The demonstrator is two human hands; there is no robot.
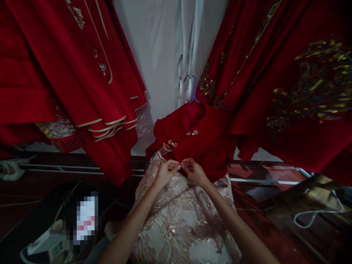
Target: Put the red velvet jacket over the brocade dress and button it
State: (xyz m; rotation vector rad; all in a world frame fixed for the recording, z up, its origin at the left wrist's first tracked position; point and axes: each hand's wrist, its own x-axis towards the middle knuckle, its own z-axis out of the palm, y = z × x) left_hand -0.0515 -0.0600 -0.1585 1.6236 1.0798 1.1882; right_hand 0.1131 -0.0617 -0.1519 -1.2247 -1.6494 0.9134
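Observation:
A red jacket (pixel 209 143) hangs on a purple hanger (pixel 193 90) in front of me, over a pale pink and gold embroidered skirt (pixel 181 220). My left hand (pixel 165 171) and my right hand (pixel 194 170) meet at the jacket's lower front edge. Both pinch a small beaded clasp (pixel 182 164) between their fingertips. Two more beaded clasps (pixel 172 143) (pixel 191 133) sit higher on the jacket front, one with a small tassel.
Red embroidered garments hang at the left (pixel 68 80) and right (pixel 288 84), with a white wall (pixel 156 55) between them. A dark red glossy floor (pixel 261 190) lies below. A white cable (pixel 316 214) lies at the right; a white device (pixel 44 242) sits bottom left.

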